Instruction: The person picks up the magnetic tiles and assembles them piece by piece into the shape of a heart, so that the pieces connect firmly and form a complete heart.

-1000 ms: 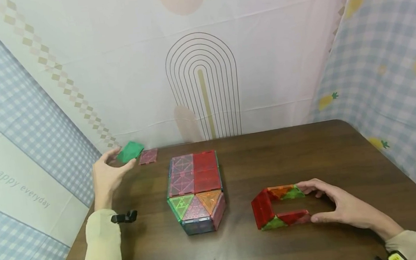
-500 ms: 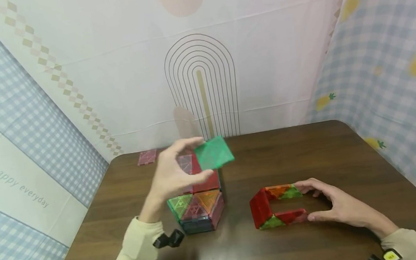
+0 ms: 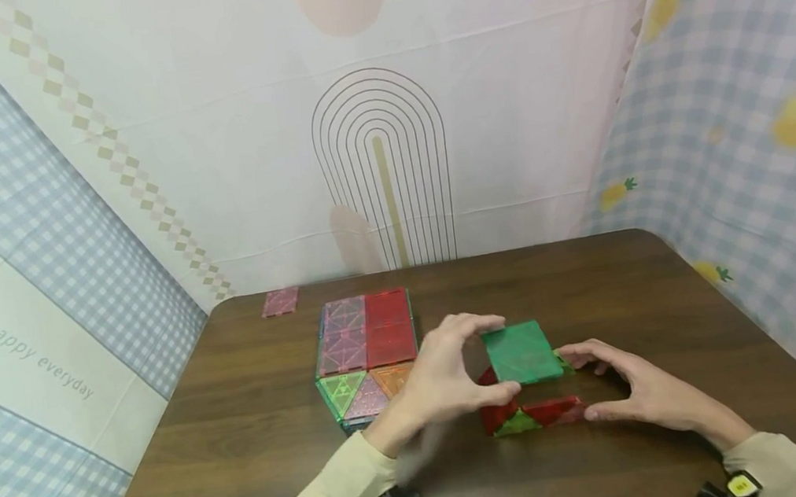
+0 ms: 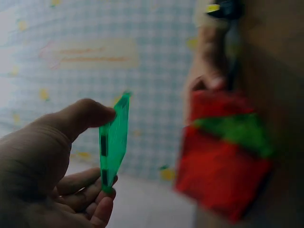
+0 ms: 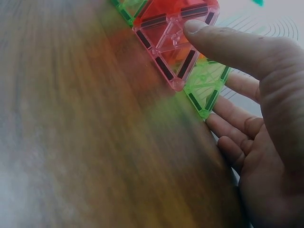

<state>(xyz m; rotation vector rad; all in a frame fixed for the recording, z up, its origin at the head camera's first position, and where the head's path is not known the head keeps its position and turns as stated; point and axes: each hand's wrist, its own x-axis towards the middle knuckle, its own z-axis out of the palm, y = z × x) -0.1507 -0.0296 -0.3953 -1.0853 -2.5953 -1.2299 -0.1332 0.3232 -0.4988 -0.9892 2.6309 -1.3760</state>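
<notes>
My left hand pinches a green square magnetic tile by its edges between thumb and fingers. The tile hangs over a low U-shaped frame of magnetic tiles, partly covering it in the head view. Red squares make the frame's left end; red, green and orange triangles form its two sides. My right hand holds the frame's right-hand ends, thumb at the near side and fingers at the far one. In the right wrist view the thumb presses a clear pinkish-red triangle, while the fingers lie by a light green triangle.
Left of the frame stands a box-like tile build with pink and red squares on top and triangles along its front, partly behind my left forearm. A single pink square tile lies at the table's back left. Printed cloth hangs behind.
My left hand has carried the green square tile from the back left, past the box-like build, to above the U-shaped frame. My right hand stays at the frame's ends.
</notes>
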